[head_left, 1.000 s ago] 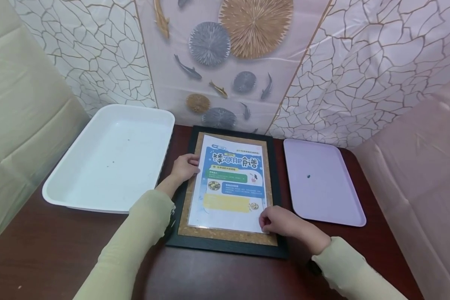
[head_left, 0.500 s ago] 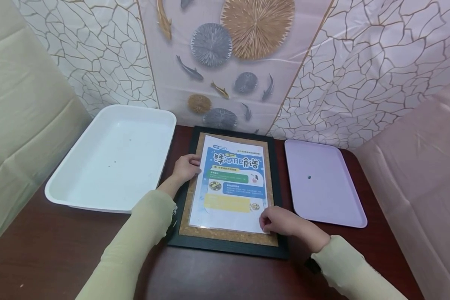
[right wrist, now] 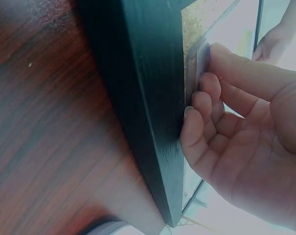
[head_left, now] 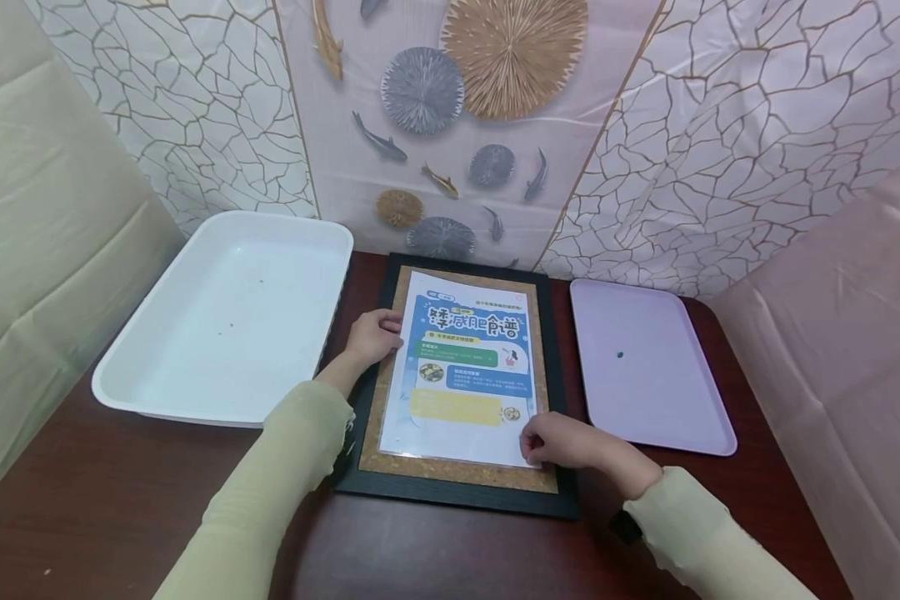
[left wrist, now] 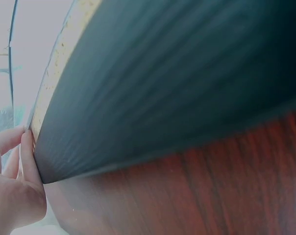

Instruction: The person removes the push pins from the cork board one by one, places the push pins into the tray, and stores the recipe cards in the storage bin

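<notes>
A laminated sheet (head_left: pixel 465 442) with blue, green and yellow print lies over a cork board (head_left: pixel 457 472) with a black frame (head_left: pixel 457 497). My left hand (head_left: pixel 372 336) is at the sheet's left edge. In the left wrist view, the thumb and a finger of that hand (left wrist: pixel 18 188) pinch the edge above the cork. At the lower right corner of the sheet is my right hand (head_left: pixel 562 442). The right wrist view shows its thumb and curled fingers (right wrist: pixel 194 127) gripping the clear corner, which is lifted a little off the cork.
To the left stands a deep white tray (head_left: pixel 195 367) with a few dark specks in it. A shallow lilac tray (head_left: pixel 652 392) with one small dark green bit (head_left: pixel 620 355) lies to the right. Behind the dark red wooden table (head_left: pixel 435 554) hangs a patterned cloth (head_left: pixel 450 150).
</notes>
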Available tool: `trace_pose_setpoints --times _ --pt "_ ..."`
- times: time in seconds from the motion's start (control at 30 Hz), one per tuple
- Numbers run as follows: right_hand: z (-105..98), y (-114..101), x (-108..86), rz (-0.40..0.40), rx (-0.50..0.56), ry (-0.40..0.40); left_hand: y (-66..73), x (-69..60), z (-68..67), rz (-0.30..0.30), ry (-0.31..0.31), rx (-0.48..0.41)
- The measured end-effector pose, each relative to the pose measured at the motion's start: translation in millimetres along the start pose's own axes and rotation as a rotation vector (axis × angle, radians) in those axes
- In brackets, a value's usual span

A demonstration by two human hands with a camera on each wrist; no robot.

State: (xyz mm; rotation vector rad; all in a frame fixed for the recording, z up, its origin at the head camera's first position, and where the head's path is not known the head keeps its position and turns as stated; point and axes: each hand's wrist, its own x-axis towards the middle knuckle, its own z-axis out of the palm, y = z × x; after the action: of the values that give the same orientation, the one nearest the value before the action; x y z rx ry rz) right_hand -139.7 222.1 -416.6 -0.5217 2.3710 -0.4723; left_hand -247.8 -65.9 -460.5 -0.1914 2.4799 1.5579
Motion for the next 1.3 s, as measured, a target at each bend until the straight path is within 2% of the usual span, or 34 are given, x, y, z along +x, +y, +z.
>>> trace_pose_setpoints --times 0.2,0.4,0.6,0.9,1.1,1.3 --pt "-1.5 -0.2 0.0 -0.011 -0.013 -0.018 0.3 0.7 -0.1 -0.003 0.004 -0.002" --pt "-7.2 -4.6 -3.5 -0.064 -0.046 -0.1 1.8 -0.2 -2.2 -0.003 -0.006 -0.008" --pt "-8.8 -3.7 -7.2 -0.103 0.034 -0.121 1.8 -2.7 -5.5 -0.008 -0.007 -0.004" --pt "-18.6 22.6 -14.7 -0.102 0.125 0.049 0.3 -0.7 -2.1 -0.003 -0.006 -0.007" --pt "-38.6 46.5 -23.6 -0.045 0.148 0.212 0.5 0.5 -1.6 -0.009 -0.006 -0.019" --pt "-50.1 77.0 -27.7 0.057 0.176 0.296 0.4 0.7 0.1 -0.003 -0.001 0.004"
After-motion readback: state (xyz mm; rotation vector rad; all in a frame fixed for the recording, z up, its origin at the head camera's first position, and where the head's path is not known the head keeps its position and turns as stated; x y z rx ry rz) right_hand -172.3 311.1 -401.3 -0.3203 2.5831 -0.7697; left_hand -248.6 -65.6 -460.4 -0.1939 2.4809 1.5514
